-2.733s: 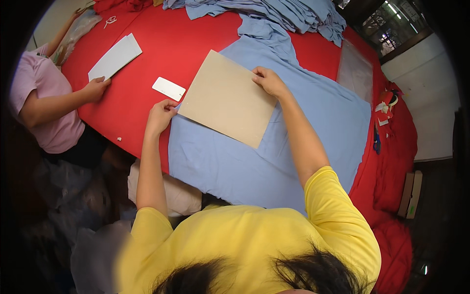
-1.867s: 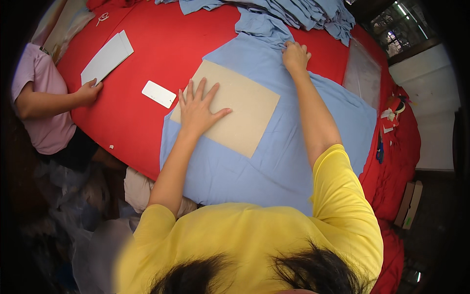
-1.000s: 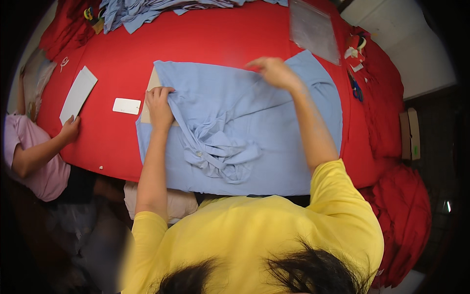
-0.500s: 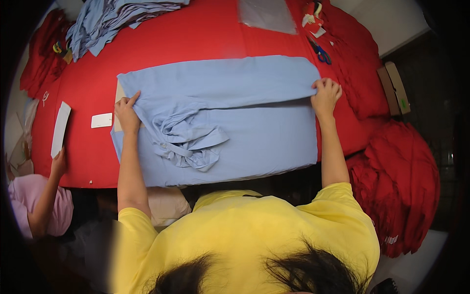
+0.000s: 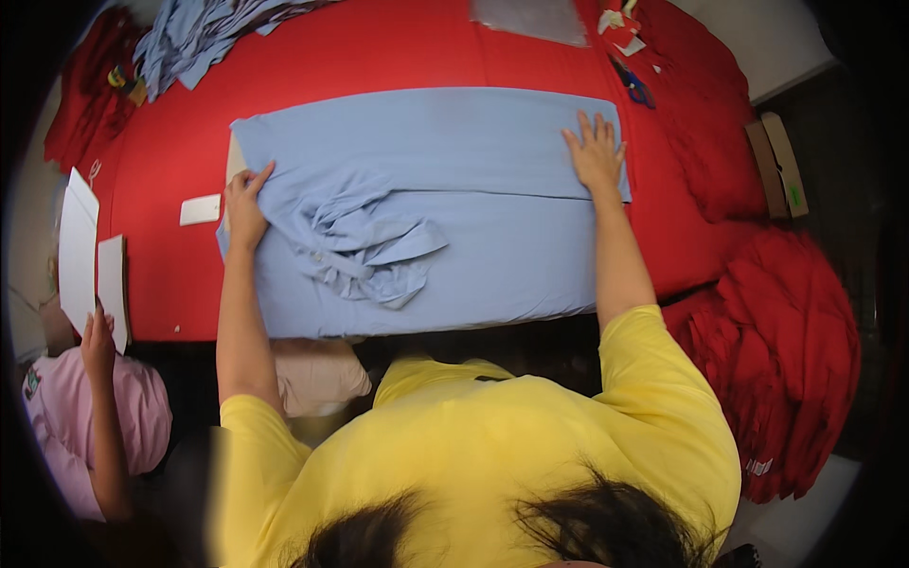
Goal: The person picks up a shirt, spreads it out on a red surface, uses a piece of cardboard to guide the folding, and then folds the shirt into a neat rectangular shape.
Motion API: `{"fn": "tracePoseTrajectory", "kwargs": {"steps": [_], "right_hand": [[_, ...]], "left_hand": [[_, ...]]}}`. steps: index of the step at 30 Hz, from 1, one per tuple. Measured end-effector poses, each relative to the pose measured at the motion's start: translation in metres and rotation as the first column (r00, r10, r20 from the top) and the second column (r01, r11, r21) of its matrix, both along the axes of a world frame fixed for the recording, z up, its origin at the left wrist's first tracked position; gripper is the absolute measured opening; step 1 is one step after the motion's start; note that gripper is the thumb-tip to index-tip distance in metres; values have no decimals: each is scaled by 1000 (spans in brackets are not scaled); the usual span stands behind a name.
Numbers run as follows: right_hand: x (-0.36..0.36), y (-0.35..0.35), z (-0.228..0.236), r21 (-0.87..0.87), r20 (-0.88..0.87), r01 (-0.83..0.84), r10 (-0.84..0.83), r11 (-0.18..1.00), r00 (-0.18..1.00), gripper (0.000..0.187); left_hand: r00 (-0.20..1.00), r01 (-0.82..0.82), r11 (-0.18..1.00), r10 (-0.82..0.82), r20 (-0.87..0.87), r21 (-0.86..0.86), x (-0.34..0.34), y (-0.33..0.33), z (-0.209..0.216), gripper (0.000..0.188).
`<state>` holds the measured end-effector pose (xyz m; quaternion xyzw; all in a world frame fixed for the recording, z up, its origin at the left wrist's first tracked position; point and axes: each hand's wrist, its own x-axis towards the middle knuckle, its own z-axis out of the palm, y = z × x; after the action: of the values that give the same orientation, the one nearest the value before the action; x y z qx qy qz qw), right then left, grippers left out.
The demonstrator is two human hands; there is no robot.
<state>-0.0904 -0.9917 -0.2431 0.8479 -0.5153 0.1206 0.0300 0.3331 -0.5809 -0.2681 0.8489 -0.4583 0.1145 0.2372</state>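
Note:
A light blue shirt (image 5: pixel 492 251) lies spread on the red-covered table, with its upper part folded into a long straight panel. Its sleeve and cuff sit crumpled in a heap (image 5: pixel 365 251) on the left half. At the left end a strip of beige board (image 5: pixel 234 161) shows from under the cloth. There, my left hand (image 5: pixel 246 210) is closed with its fingers on the shirt's edge. My right hand (image 5: pixel 596 161) lies flat with fingers spread on the folded panel, near the right end. A white rounded rectangle (image 5: pixel 200 209) rests just left of the shirt.
More blue garments (image 5: pixel 194 43) lie at the far left. Scissors (image 5: pixel 632 85) and a clear plastic sheet (image 5: pixel 530 19) are at the far right. Red cloth (image 5: pixel 767 369) is heaped at right, beside a cardboard box (image 5: pixel 781 166). Another person's hand (image 5: pixel 98 346) at left holds white sheets.
My right hand has let go of the shirt's right edge and now lies flat on the panel. The gap below the panel has narrowed. The other person's white sheets have moved left.

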Motion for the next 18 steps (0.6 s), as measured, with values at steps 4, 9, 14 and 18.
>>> {"fn": "tracePoseTrajectory", "kwargs": {"steps": [4, 9, 14, 18], "right_hand": [[6, 17, -2, -137, 102, -82, 96, 987, 990, 57], [78, 194, 31, 77, 408, -760, 675, 646, 615, 57], [84, 278, 43, 250, 130, -848, 851, 468, 508, 40], [96, 249, 104, 339, 327, -871, 824, 355, 463, 30]], "left_hand": [[1000, 15, 1000, -15, 19, -22, -4, -4, 2, 55], [979, 26, 989, 4, 205, -143, -14, 0, 10, 45], [967, 248, 955, -235, 95, -160, -7, -8, 12, 33], [977, 214, 971, -215, 8, -111, 11, -2, 9, 31]]}}
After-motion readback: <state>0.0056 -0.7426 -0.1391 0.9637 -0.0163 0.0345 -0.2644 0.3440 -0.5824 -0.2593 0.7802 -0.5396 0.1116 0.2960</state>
